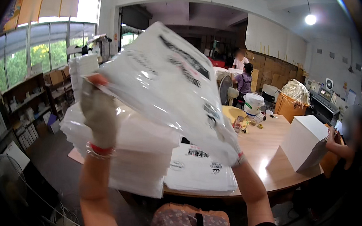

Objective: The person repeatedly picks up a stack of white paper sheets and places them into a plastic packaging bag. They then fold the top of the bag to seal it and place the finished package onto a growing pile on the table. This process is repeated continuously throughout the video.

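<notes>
A large white plastic bag (166, 76) with black and red print is raised, tilted, in front of me. My left hand (100, 112), in a greyish glove with orange at the fingertips, is closed on the bag's left edge. At the bag's lower right corner is my right hand (234, 153); the plastic covers its fingers. Below lies a stack of similar printed bags (197, 170) on the table's near edge. Left of it stands a tall pile of white, plastic-wrapped sheets (140, 158).
The wooden table (260, 143) bears a white bucket (254, 103) and a tall white block of stacked sheets (304, 140), which a person at the right touches with a hand (331, 136). Two people are farther back. Shelves (29, 102) line the left, with cables on the floor.
</notes>
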`<state>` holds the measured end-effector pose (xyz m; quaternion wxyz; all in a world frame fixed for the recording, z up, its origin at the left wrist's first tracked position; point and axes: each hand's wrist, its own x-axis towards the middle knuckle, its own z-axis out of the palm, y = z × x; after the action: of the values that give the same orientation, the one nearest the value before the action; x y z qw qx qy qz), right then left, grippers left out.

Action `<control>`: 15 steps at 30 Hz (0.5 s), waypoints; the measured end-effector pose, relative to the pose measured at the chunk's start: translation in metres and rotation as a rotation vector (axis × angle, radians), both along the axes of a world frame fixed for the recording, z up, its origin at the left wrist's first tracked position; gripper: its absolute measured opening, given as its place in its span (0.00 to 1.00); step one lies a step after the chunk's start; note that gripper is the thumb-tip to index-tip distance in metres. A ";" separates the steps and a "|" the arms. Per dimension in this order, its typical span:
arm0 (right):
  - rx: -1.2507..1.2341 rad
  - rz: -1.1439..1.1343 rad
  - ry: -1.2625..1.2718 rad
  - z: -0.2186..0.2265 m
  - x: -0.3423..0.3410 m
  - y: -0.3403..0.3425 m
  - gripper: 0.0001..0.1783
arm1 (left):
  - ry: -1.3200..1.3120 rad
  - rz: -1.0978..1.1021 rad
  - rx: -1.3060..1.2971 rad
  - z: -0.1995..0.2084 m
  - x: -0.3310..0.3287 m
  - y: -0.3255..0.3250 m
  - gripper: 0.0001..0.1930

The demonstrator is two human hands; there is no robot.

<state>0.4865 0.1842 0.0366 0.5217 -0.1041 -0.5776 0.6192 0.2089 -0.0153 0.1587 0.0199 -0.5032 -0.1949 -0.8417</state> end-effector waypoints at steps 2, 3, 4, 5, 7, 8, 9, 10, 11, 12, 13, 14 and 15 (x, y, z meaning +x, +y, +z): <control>0.048 0.104 0.135 0.051 -0.054 -0.016 0.10 | -0.091 0.004 0.071 0.009 -0.070 0.019 0.07; 0.054 0.163 0.089 0.058 -0.070 -0.012 0.11 | -0.171 -0.012 0.078 0.012 -0.091 0.010 0.08; 0.070 0.188 0.029 0.068 -0.076 -0.008 0.13 | -0.265 -0.062 0.095 0.012 -0.109 0.011 0.08; -0.001 0.235 -0.081 0.067 -0.084 0.004 0.16 | -0.232 0.002 -0.058 0.005 -0.136 0.008 0.05; 0.121 0.150 -0.237 0.042 -0.119 0.028 0.24 | -0.350 0.241 -0.376 -0.028 -0.218 -0.001 0.02; 0.134 0.106 -0.383 0.053 -0.119 0.014 0.25 | -0.380 0.427 -0.418 -0.054 -0.218 0.001 0.05; 0.150 0.100 -0.511 0.063 -0.125 0.000 0.26 | -0.333 0.156 -0.361 -0.095 -0.261 -0.019 0.05; 0.194 0.035 -0.562 0.066 -0.123 -0.002 0.25 | -0.392 0.106 -0.224 -0.138 -0.276 -0.019 0.05; 0.217 -0.052 -0.615 0.062 -0.120 0.004 0.25 | -0.294 0.242 -0.405 -0.144 -0.216 -0.022 0.06; 0.261 -0.080 -0.625 0.066 -0.126 -0.002 0.25 | -0.239 0.489 -0.232 -0.191 -0.247 -0.030 0.10; 0.293 -0.144 -0.625 0.062 -0.127 0.001 0.24 | -0.260 0.790 -0.493 -0.220 -0.238 -0.029 0.12; 0.331 -0.194 -0.626 0.058 -0.133 0.005 0.24 | -0.392 0.639 -0.621 -0.253 -0.215 -0.027 0.14; 0.383 -0.230 -0.614 0.062 -0.138 0.001 0.23 | -0.267 0.504 -0.421 -0.315 -0.207 -0.020 0.14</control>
<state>0.3486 0.1848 0.0983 0.4005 -0.2495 -0.7968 0.3774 0.0017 -0.0349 -0.1566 0.0970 -0.3181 -0.4831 -0.8100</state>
